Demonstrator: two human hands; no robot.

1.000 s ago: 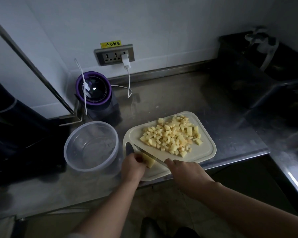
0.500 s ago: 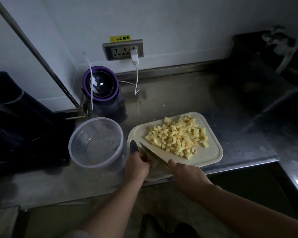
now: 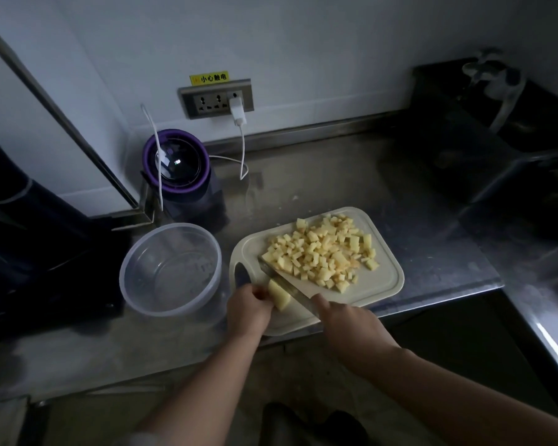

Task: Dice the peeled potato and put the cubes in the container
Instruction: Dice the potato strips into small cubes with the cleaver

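A pale cutting board [image 3: 385, 286] lies on the steel counter with a heap of yellow potato cubes [image 3: 322, 252] on its far half. My left hand [image 3: 247, 309] holds a remaining uncut potato piece [image 3: 279, 296] at the board's near left corner. My right hand [image 3: 347, 320] grips a knife [image 3: 284, 280] whose blade slants up-left, its tip beside the heap and its edge just right of the held piece. A clear round plastic container [image 3: 171, 268] with nothing in it stands left of the board.
A purple-rimmed appliance [image 3: 178, 165] stands behind the container, with a white cable [image 3: 242, 146] running to a wall socket [image 3: 216, 98]. A dark object [image 3: 29, 226] fills the left side. A dark sink area [image 3: 496, 149] lies at the right. The counter's front edge [image 3: 432, 300] runs just under the board.
The knife blade has lifted off the held potato piece and swung toward the heap of cubes. More of the piece shows beside my left hand. The camera view has shifted slightly.
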